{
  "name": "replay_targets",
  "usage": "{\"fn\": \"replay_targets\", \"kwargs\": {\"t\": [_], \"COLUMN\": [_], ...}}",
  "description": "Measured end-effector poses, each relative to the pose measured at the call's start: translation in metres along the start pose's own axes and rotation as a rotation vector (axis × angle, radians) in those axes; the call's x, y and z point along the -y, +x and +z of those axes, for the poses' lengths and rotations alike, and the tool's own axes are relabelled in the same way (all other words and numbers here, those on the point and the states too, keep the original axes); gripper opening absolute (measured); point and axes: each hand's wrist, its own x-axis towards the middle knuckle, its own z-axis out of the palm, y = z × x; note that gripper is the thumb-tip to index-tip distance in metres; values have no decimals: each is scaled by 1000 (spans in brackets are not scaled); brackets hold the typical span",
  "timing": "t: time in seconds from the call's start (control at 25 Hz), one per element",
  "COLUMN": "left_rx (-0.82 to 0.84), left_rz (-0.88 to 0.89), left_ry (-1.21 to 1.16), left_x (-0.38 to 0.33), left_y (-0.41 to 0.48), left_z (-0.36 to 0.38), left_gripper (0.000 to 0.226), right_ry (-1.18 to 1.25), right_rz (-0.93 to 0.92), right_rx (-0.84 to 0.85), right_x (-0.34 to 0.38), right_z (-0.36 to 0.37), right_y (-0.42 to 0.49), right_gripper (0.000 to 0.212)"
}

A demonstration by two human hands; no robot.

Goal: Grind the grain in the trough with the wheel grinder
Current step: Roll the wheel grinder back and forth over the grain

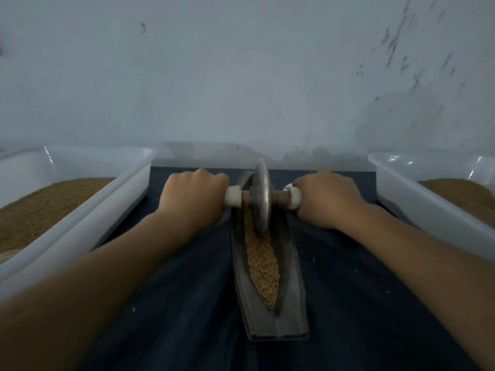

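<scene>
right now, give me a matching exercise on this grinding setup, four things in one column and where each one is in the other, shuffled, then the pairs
Things
1 wheel
2 grain
3 left hand
4 right tub

Places
a grips the handle left of the wheel
b far right, holds brown powder
c upright in the far half of the trough
d lies along the trough's groove

Pairs: 1-c, 2-d, 3-a, 4-b

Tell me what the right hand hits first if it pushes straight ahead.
Probably the wall; nothing shows between it and the right hand, though the corner of the right tub lies close beside that line.
</scene>
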Motion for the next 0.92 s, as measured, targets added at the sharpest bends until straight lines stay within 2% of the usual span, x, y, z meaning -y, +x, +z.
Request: {"fn": "replay_targets", "kwargs": {"t": [0.04,0.12,0.16,0.2,0.28,0.36,0.44,0.56,0.68,0.76,0.84,0.92], "left_rx": [51,158,174,162,97,-16,-65,-9,98,37,-51,-113], "left_rz": [35,110,133,139,94,-4,-85,-40,87,128,106,30], "left_ry": [-59,-195,-230,-232,-158,-54,-19,-64,-190,-181,-41,71], "left_x": [6,19,23,26,21,8,-1,3,20,22,14,-1], "left_y": [-9,-31,-41,-45,-39,-20,-4,-12,-45,-57,-44,-20], "left_z": [-2,-2,0,3,9,15,12,10,2,-1,-4,-6], "left_gripper": [19,20,21,22,24,26,25,20,18,19,19,17], "right_ry": [-40,-185,-232,-256,-245,-163,-110,-139,-264,-253,-185,-102], "right_rz": [-51,-175,-204,-225,-217,-89,-15,-72,-213,-213,-163,-18], "right_rx": [-38,-275,-381,-411,-346,-226,-217,-197,-365,-442,-399,-336], "right_x": [-1,-7,-8,-8,-5,4,11,5,-4,-4,-3,3], "right_z": [0,7,5,1,3,7,8,4,4,7,16,23], "right_y": [-11,-38,-47,-49,-35,-12,2,-11,-47,-58,-48,-27], "right_gripper": [11,25,31,33,27,19,17,19,29,36,34,26]}}
